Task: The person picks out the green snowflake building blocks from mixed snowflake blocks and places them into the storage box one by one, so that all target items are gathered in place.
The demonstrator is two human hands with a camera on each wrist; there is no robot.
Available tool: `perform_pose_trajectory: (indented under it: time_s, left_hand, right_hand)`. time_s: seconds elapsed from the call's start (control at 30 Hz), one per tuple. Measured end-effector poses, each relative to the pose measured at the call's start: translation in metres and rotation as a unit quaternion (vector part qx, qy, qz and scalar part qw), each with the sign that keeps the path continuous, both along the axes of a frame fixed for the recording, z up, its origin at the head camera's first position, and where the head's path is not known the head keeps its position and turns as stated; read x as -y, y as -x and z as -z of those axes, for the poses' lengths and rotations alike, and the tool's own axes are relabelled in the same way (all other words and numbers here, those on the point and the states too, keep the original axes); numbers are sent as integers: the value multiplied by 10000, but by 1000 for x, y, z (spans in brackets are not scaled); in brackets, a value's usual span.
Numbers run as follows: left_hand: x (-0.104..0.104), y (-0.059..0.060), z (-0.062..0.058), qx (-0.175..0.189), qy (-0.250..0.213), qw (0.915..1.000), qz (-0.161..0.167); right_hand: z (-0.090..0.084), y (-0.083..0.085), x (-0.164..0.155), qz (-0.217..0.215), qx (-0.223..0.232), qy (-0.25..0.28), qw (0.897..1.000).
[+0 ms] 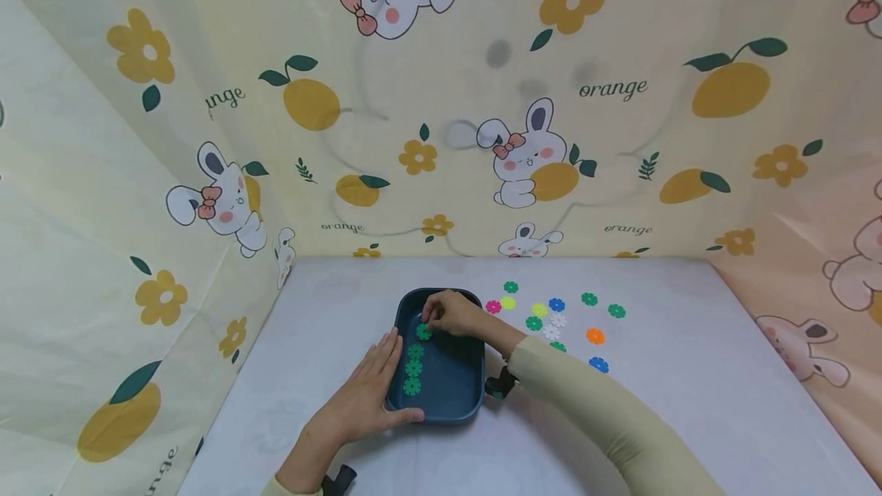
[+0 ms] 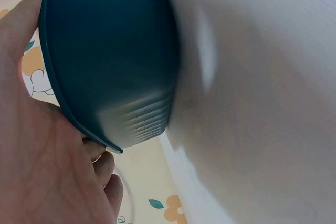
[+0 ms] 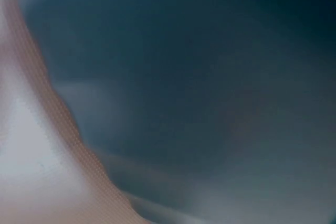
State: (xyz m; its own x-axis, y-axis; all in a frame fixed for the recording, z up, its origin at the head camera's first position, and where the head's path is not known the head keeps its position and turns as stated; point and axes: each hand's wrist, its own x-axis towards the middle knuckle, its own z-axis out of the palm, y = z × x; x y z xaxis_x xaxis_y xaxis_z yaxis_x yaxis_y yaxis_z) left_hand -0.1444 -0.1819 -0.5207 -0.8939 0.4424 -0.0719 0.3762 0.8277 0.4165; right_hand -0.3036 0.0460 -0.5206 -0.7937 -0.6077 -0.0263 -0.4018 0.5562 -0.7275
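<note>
A dark blue tray (image 1: 458,396) lies on the white table (image 1: 689,373). Inside it, green flower-shaped discs (image 1: 413,368) form a column along its left side. My right hand (image 1: 451,314) reaches into the tray's far end and pinches the topmost green disc (image 1: 423,332). My left hand (image 1: 365,396) lies flat against the tray's left rim, thumb along the near edge. In the left wrist view my left hand (image 2: 31,145) presses against the tray's outer wall (image 2: 110,56). The right wrist view is a blur of the tray's inside (image 3: 210,77).
Several loose flower discs (image 1: 556,305) in green, pink, yellow, blue, white and orange lie scattered on the table right of the tray. Cartoon-print cloth walls (image 1: 441,98) close in the back and both sides.
</note>
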Motion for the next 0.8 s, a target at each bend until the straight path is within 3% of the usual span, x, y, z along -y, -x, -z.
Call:
perform_pose_trajectory:
  time_s: [0.8]
  left_hand:
    - [-1, -1, -2, 49, 24, 10000, -55]
  right_hand:
    - [8, 5, 10, -12, -55, -250, 9997]
